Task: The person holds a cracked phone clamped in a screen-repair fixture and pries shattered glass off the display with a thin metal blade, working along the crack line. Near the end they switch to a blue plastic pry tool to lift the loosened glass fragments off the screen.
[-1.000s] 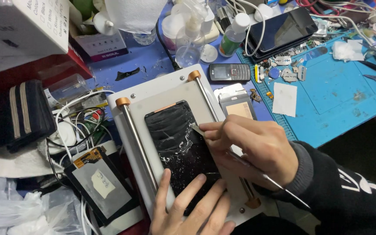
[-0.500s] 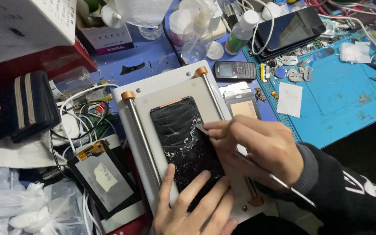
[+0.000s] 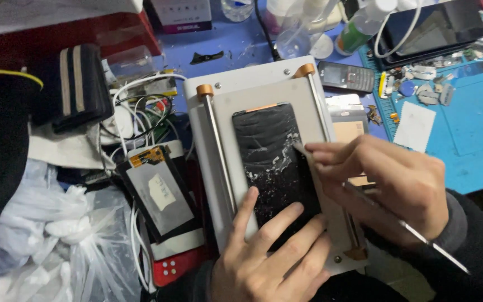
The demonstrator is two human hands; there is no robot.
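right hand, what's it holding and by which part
The right hand pinches a thin metal tool near its front end; the tip meets the cracked screen.

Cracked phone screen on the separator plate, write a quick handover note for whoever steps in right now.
Left hand: fingers pressed flat on the lower end of the cracked phone screen, pinning it down.
Right hand: holds a thin metal pry tool, its tip at the screen's right edge, about midway up.
The screen lies face up on the grey separator plate between two metal rails.
Done: glass is badly shattered, with white flaking near the middle; whether any of it is lifted cannot be told.
Left: the screen still lies flat on the plate, so the glass is not yet off.
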